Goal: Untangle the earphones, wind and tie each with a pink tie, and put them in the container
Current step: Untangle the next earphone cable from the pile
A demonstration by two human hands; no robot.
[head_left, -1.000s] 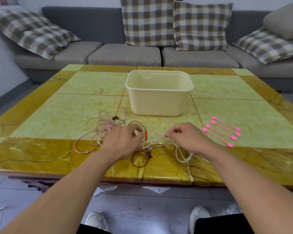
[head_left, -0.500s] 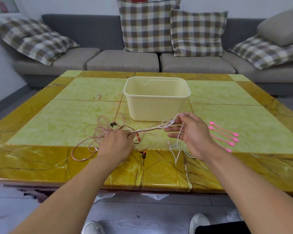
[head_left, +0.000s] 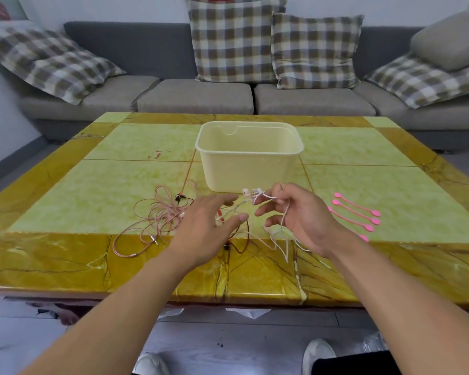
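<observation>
Right hand (head_left: 301,216) pinches the white earphones (head_left: 257,194) just in front of the container (head_left: 248,155), cord dangling. Left hand (head_left: 205,228), fingers spread and loose, hovers beside it, seemingly holding nothing. Pink earphones (head_left: 157,217) lie left of the container, pink ties (head_left: 356,215) right.

The container (head_left: 251,169) is pale yellow. The counter (head_left: 65,261) has light green marbled panels within an amber veined border. Pink ties (head_left: 356,212) lie at right, pinkish and white earphone cables (head_left: 157,220) at left. The far sofa (head_left: 195,96) is grey, its cushions (head_left: 233,39) brown-and-white checked.
</observation>
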